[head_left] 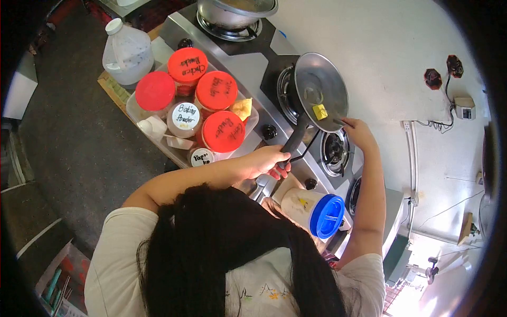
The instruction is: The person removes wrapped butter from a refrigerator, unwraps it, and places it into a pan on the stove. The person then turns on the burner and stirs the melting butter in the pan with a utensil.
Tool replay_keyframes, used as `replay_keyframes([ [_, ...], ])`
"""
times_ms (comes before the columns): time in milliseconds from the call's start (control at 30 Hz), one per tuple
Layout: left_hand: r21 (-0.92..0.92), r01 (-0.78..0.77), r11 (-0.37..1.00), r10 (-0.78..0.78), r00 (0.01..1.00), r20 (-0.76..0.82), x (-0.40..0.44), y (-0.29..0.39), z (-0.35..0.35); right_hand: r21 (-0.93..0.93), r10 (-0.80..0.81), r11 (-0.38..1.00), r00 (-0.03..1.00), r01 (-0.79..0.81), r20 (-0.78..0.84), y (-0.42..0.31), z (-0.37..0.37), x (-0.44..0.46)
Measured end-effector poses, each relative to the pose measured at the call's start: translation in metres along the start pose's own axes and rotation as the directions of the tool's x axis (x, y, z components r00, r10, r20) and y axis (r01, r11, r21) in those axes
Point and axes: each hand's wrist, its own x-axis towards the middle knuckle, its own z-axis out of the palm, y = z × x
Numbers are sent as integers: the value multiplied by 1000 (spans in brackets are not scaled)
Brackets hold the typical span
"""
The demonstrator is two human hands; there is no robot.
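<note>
The left hand (pixel 270 160) wraps the dark handle (pixel 296 136), hiding part of it; the smooth, round metal pan (pixel 330 79) tilts above the stove (pixel 251 71). The right hand (pixel 359 133) pinches a dark implement (pixel 339 122), hard to make out, at the pan's rim. Inside, near that rim, lies a squarish yellow block (pixel 320 111). A metal pot (pixel 227 20) is cut off above.

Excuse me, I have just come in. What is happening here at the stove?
A person grips the handle of a frying pan with the left hand, over the stove. The right hand is at the pan's rim, apparently holding a thin utensil that is hard to make out. A yellow block sits inside the pan and looks mostly whole. Red-lidded jars are grouped nearby, and a blue-lidded container stands between the person's arms.
</note>
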Motion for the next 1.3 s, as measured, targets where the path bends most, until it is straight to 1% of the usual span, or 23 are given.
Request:
replay_keyframes([
  [67,-10,-4,1000,4,1000,12,1,0,-1,-3,-9,1000,1000,9,7,2,0,8],
  [167,-7,-2,1000,2,1000,10,1,2,0,64,-132,989,991,132,-2,-18,-2,19],
  [267,-5,-28,1000,28,1000,-3,-1,4,2,144,-148,978,989,148,-9,-47,-1,42],
  [367,15,-32,999,32,999,-5,-1,6,3,-7,-142,990,985,142,-102,-59,-4,72],
  [467,28,-32,999,31,999,9,0,5,1,11,-72,997,986,74,-148,-41,-3,96],
  [567,36,-30,999,29,999,19,2,5,0,-164,17,985,985,-45,-170,-9,-2,101],
  [667,45,-27,999,27,1000,1,1,7,2,-188,82,978,995,-92,-60,10,-7,81],
  [767,3,-21,1000,21,1000,20,2,5,0,-38,69,997,995,-67,67,7,-15,51],
  [867,-22,-18,1000,18,1000,17,0,6,1,33,-4,999,988,-1,153,-30,-25,28],
  [933,-17,-17,1000,18,1000,13,0,5,2,111,-69,992,987,53,144,-43,-18,34],
  [967,-15,-19,1000,19,1000,10,-1,6,2,148,-103,986,985,83,137,-49,-16,39],
  [1067,17,-3,1000,4,1000,-19,-2,9,5,105,-88,990,995,93,-53,-63,-3,56],
  [1167,49,-5,999,6,1000,-21,-2,8,4,7,-57,998,981,59,-188,-35,14,87],
  [1233,47,-14,999,15,1000,-18,-3,8,3,-8,-17,1000,975,16,-220,6,27,109],
  [1267,46,-18,999,18,1000,-13,-2,8,3,-15,5,1000,972,-9,-236,2,23,108],
  [1300,47,-18,999,18,1000,-7,-1,7,2,14,51,999,977,-49,-207,-1,20,107],
])
